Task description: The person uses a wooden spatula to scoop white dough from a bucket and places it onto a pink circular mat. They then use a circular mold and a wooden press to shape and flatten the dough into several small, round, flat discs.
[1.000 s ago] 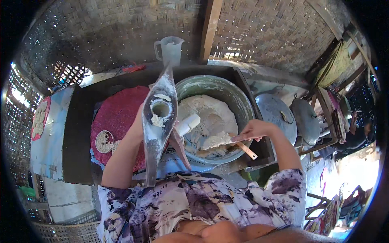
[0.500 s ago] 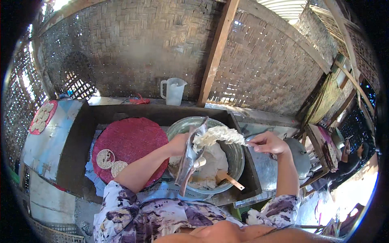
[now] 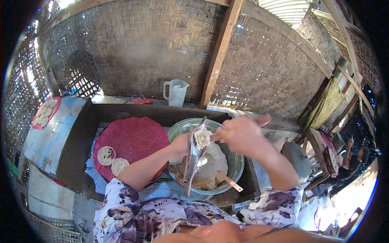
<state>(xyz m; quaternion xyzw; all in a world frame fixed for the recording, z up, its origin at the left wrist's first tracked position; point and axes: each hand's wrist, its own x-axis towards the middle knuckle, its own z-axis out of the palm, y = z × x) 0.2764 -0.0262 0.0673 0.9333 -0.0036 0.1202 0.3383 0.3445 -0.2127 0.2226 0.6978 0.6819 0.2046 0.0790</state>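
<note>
My left hand point(image 3: 180, 144) is closed around a long dark trough-like tool point(image 3: 192, 164), tilted on its end above a wide metal basin point(image 3: 242, 162). A lump of pale sticky dough point(image 3: 201, 137) sits in the tool's upper part. My right hand point(image 3: 240, 135), somewhat blurred, grips a short wooden stick point(image 3: 263, 120). One end of the stick points toward the dough, and the other juts out past my hand. More pale dough point(image 3: 216, 158) lies in the basin, with a flat wooden spatula point(image 3: 231, 183) leaning on the rim.
Left of the basin lies a round red tray point(image 3: 135, 133) bearing a ring point(image 3: 106, 155) and a thin strand-patterned disc point(image 3: 120, 166). A clear plastic jug point(image 3: 177, 92) stands behind. A dark wooden frame point(image 3: 99, 117) surrounds basin and tray. A metal pot point(image 3: 295, 158) is at right.
My right hand has moved left and inward to the tool. The long hanging strip of dough is now a lump in the tool's upper part. My left hand stays in place.
</note>
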